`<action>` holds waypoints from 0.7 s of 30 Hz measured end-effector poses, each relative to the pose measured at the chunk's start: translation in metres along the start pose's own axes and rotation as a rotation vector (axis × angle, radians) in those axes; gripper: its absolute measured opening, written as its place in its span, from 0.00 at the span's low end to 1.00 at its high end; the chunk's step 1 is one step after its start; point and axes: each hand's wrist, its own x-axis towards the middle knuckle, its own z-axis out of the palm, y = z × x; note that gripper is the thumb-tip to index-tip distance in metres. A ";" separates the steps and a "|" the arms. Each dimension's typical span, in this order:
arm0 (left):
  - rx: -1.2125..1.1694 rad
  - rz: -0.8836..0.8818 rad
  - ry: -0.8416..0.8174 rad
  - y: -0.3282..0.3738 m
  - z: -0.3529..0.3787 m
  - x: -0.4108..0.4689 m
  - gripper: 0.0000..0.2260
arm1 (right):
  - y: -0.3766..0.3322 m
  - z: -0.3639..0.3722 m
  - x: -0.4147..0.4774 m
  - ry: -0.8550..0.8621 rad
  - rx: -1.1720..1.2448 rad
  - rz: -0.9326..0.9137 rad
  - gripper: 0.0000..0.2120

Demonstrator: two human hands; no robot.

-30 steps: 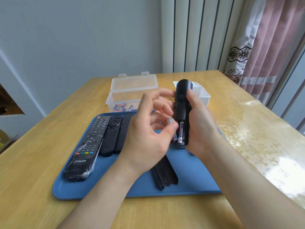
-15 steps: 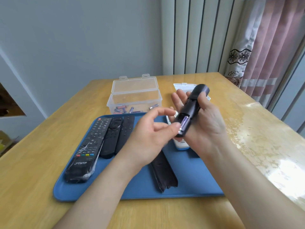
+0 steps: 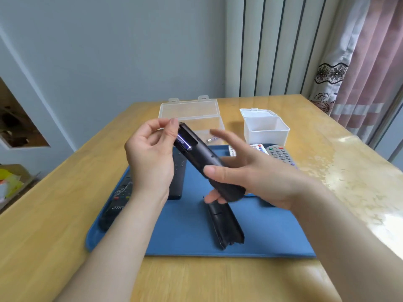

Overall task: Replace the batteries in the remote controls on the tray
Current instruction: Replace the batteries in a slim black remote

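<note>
I hold a black remote (image 3: pixel 209 164) tilted above the blue tray (image 3: pixel 272 234), back side up. Its battery compartment is uncovered, with a purple battery (image 3: pixel 183 143) lying inside. My right hand (image 3: pixel 246 177) grips the remote's lower half, thumb across it, index and middle fingers stretched out. My left hand (image 3: pixel 152 153) is at the upper end, fingers curled, thumb tip pressing on the remote beside the battery. A black battery cover (image 3: pixel 225 225) lies on the tray below my right hand.
Black remotes (image 3: pixel 115 203) (image 3: pixel 177 177) lie on the tray's left side; a white remote (image 3: pixel 248 149) and a grey remote (image 3: pixel 281 155) at its back right. Behind stand a clear lidded box (image 3: pixel 192 118) with a loose battery (image 3: pixel 212 139) and a white box (image 3: pixel 265 127).
The remote has swung from upright to slanting up-left. My left hand moved from its lower end to its upper end, and the battery it pinched now lies in the compartment.
</note>
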 end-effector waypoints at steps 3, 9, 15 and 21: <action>-0.003 -0.028 -0.121 0.004 0.009 -0.013 0.04 | 0.011 0.025 0.010 0.074 0.013 -0.095 0.12; 0.233 0.215 -0.186 0.002 0.007 -0.015 0.12 | 0.017 0.029 0.019 0.285 0.082 -0.201 0.05; 0.570 0.509 -0.247 -0.002 0.008 -0.021 0.13 | 0.018 0.026 0.018 0.305 -0.027 -0.226 0.03; 0.653 0.559 -0.158 -0.003 0.006 -0.017 0.10 | 0.017 0.028 0.017 0.296 -0.147 -0.188 0.06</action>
